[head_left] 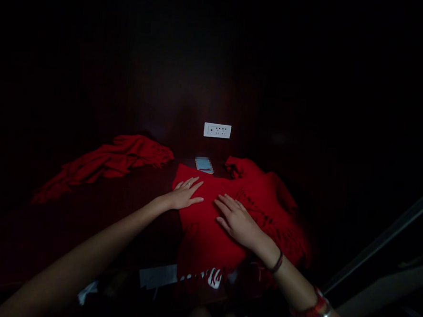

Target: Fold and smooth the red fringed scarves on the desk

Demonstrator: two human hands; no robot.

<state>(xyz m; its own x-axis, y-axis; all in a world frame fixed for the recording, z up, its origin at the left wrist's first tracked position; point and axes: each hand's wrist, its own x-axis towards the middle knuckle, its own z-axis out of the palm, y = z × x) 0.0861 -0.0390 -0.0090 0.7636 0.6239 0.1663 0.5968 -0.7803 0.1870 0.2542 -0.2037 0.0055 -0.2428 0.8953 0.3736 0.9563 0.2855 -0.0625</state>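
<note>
Head: hands on red cloth

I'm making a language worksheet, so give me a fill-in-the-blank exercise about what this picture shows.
1. The left hand and right hand rest on a fringed shawl whose colour is ____.
2. Both palms face ____.
3. Bracelets show on the arm that ends in the ____ hand.
4. The power socket panel beyond the hands is coloured ____.

Missing words: red; down; right; white.
</note>
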